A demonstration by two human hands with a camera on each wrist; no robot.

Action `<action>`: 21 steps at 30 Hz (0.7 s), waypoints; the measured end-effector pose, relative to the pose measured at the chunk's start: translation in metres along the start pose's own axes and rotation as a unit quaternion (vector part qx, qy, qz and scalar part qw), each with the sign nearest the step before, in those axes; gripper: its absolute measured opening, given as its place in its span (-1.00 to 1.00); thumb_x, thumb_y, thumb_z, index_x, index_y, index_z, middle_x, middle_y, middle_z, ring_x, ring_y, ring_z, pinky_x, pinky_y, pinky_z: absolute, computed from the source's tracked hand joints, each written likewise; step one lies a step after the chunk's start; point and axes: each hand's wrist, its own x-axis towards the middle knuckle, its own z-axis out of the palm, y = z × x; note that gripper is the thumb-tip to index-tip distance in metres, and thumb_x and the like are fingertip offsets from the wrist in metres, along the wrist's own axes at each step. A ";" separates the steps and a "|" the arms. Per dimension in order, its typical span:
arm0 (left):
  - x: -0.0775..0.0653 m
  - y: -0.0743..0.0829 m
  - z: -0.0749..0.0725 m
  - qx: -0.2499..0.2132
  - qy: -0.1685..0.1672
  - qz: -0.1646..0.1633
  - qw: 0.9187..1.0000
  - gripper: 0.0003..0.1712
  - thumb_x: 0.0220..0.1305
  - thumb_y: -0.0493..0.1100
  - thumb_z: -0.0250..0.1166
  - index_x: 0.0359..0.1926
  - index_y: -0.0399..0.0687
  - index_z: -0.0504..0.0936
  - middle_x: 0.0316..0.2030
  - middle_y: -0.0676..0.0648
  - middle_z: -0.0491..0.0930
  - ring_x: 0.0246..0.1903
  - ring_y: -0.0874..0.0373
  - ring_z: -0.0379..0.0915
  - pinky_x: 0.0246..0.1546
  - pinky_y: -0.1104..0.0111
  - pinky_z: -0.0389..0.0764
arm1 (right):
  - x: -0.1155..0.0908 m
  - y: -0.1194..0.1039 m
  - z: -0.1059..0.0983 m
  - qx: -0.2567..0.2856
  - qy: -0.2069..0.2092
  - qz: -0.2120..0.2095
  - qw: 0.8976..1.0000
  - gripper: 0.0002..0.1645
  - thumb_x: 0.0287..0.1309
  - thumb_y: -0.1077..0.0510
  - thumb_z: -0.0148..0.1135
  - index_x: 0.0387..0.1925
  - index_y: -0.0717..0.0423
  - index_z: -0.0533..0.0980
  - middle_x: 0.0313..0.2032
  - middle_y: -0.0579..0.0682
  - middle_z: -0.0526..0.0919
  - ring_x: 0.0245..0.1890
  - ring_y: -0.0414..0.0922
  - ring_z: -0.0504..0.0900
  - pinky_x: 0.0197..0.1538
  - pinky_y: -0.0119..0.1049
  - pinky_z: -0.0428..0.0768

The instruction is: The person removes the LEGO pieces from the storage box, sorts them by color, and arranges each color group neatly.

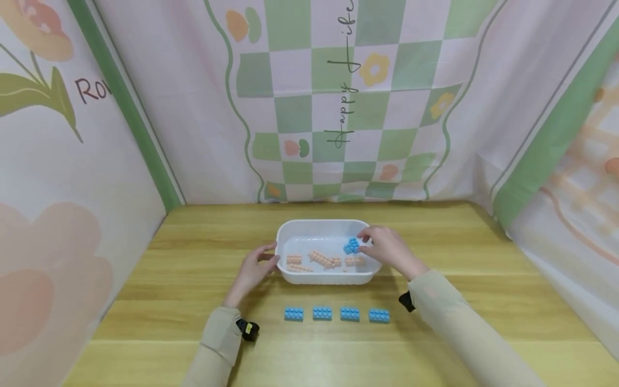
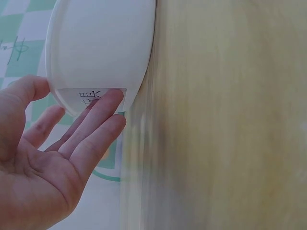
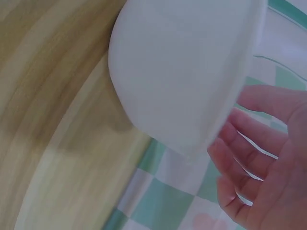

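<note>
A white plastic bin (image 1: 314, 278) stands on the table. It holds peach toy bricks (image 1: 321, 259) along the near side and a small cluster of blue bricks (image 1: 351, 246) at the right. My left hand (image 1: 252, 273) is at the bin's left end; in the left wrist view its extended fingers (image 2: 98, 112) touch the outer wall by a label, the thumb near the rim. Over the right rim reaches my right hand (image 1: 387, 248), thumb and forefinger beside the blue cluster. The bin wall hides some of its fingertips in the right wrist view, so whether it pinches a brick is unclear.
In front of the bin, blue bricks lie in a spaced row: a leftmost one (image 1: 294, 314), two middle ones, and a rightmost one (image 1: 379, 315). The wooden table (image 1: 193, 242) ends at a patterned curtain (image 1: 333, 107) behind the bin, with more curtain at both sides.
</note>
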 end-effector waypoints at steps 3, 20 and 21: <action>-0.001 0.000 -0.001 -0.001 -0.002 0.004 1.000 -0.50 0.28 -0.20 0.21 0.23 -0.15 0.42 -0.04 -0.32 0.58 -0.26 -0.07 0.63 -0.22 0.26 0.68 | 0.006 0.002 0.004 -0.014 -0.003 0.000 1.000 -0.63 0.03 0.13 0.36 -0.12 0.24 0.61 -0.25 0.13 0.68 -0.27 0.00 0.62 -0.19 -0.13 0.62; -0.002 -0.001 -0.001 -0.016 -0.003 0.007 1.000 -0.50 0.27 -0.19 0.22 0.22 -0.16 0.42 -0.04 -0.35 0.57 -0.28 -0.09 0.63 -0.22 0.22 0.68 | 0.023 0.003 0.028 -0.136 -0.014 -0.003 0.991 -0.78 0.00 0.14 0.37 -0.32 0.21 0.64 -0.35 0.08 0.67 -0.31 0.05 0.58 -0.15 0.00 0.54; -0.002 -0.001 -0.001 -0.017 -0.004 0.006 1.000 -0.49 0.27 -0.19 0.22 0.23 -0.15 0.41 -0.04 -0.34 0.57 -0.27 -0.09 0.63 -0.21 0.21 0.68 | 0.024 0.004 0.029 -0.152 -0.010 -0.007 0.988 -0.79 -0.01 0.14 0.37 -0.36 0.20 0.63 -0.37 0.08 0.66 -0.32 0.05 0.58 -0.17 -0.02 0.54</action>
